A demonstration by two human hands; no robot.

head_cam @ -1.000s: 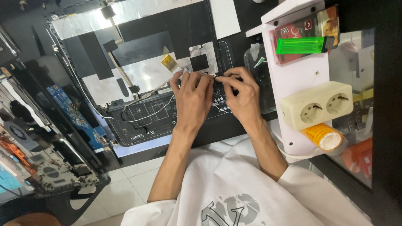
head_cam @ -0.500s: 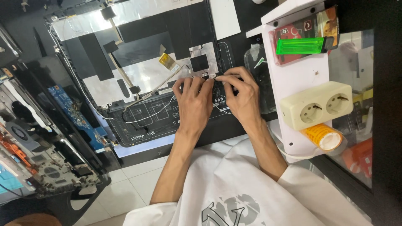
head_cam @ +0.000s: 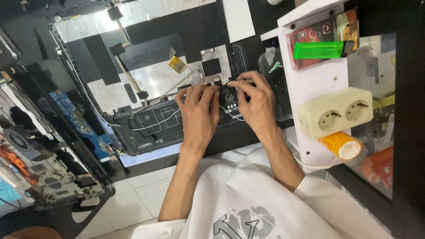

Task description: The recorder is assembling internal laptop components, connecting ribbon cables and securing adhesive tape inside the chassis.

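An opened black laptop shell [head_cam: 146, 128] lies on the dark bench, lined with silver foil and thin white wires. A silver metal bracket [head_cam: 215, 56] sits near its right side, and a flat cable with a yellow tip [head_cam: 178, 65] runs beside it. My left hand [head_cam: 199, 113] and my right hand [head_cam: 256, 99] meet just below the bracket. The fingertips of both hands pinch at its lower edge, and what lies under the fingers is hidden.
A white shelf [head_cam: 316, 84] at the right carries a green lighter [head_cam: 318, 49], a red pack, a cream double socket [head_cam: 338, 111] and an orange tape roll [head_cam: 341, 145]. A stripped motherboard [head_cam: 42, 177] and a blue circuit board [head_cam: 77, 119] lie at the left.
The view has drifted slightly. Both hands stay together at the bracket's lower edge, and the fingers have shifted only a little.
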